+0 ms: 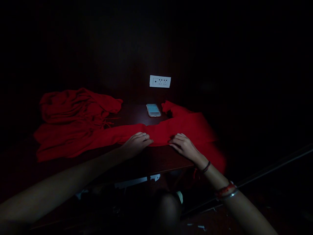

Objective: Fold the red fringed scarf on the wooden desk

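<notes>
A long red scarf (161, 130) lies in a folded band across the dark tabletop, its right part spreading wider and hanging over the front edge. My left hand (138, 143), with a ring on one finger, is closed on the near edge of the band. A short way to the right, my right hand (183, 145) pinches the same edge, thumb below and fingers on top. Flat cloth lies between the two hands. At the left, a bunched heap of red fabric (75, 106) with fringe threads rests behind the band; whether it is a separate piece I cannot tell.
A phone with a lit, blurred screen (153, 110) lies behind the scarf. On the dark back wall sits a white power socket (160, 81). The table's front edge (168, 170) runs just below my hands. Pale scraps (201, 227) lie on the floor; the surroundings are very dark.
</notes>
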`<state>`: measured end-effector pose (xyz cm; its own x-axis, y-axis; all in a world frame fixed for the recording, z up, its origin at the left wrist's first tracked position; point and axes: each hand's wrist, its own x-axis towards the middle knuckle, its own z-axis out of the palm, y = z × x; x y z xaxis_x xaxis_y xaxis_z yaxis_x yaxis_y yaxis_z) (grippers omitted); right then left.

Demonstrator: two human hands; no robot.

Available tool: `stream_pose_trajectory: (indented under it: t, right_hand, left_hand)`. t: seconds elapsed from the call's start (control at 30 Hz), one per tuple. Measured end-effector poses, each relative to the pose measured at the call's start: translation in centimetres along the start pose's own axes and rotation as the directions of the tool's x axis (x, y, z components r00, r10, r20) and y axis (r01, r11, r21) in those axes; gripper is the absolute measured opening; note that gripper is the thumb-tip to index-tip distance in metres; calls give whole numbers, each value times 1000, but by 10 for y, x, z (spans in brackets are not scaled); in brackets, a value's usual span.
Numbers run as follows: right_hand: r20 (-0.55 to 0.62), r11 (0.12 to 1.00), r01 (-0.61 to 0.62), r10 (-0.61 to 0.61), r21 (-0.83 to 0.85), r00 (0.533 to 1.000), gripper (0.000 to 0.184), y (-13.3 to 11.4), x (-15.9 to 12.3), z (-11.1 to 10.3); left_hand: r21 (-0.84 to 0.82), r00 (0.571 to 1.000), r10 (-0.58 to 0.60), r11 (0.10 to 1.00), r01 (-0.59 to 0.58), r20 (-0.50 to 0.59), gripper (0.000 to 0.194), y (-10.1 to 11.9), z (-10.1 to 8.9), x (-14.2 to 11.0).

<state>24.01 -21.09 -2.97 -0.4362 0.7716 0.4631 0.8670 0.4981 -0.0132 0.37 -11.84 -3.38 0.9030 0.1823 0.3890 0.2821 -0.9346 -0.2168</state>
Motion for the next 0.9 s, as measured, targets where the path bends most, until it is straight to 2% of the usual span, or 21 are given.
stream_pose_trajectory:
  t: [0.17, 0.47, 0.57, 0.73, 0.9]
  right_hand:
    - [17, 1000, -4, 4, 8, 1000, 22, -2, 0, -2]
    - [61, 999, 42, -42, 5, 997, 23, 0, 0, 1]
    - [64, 998, 55, -55, -5, 996, 23, 0, 1, 1]
    - [69, 996, 85, -82, -41, 994, 23, -1, 0, 0]
    - [92, 989, 94, -84, -113, 992, 24, -3, -1, 0]
  left_hand:
    - [-55, 997, 0, 998, 4, 71, 21, 4, -1, 2]
    - [-91, 996, 75, 993, -71, 39, 26, 7, -5, 1]
    - [-177, 996, 77, 982, -68, 46, 24, 7, -4, 1]
    - [-394, 994, 76, 918, -39, 79, 24, -1, -7, -1]
    - [-381, 990, 98, 923, -51, 105, 27, -14, -11, -4]
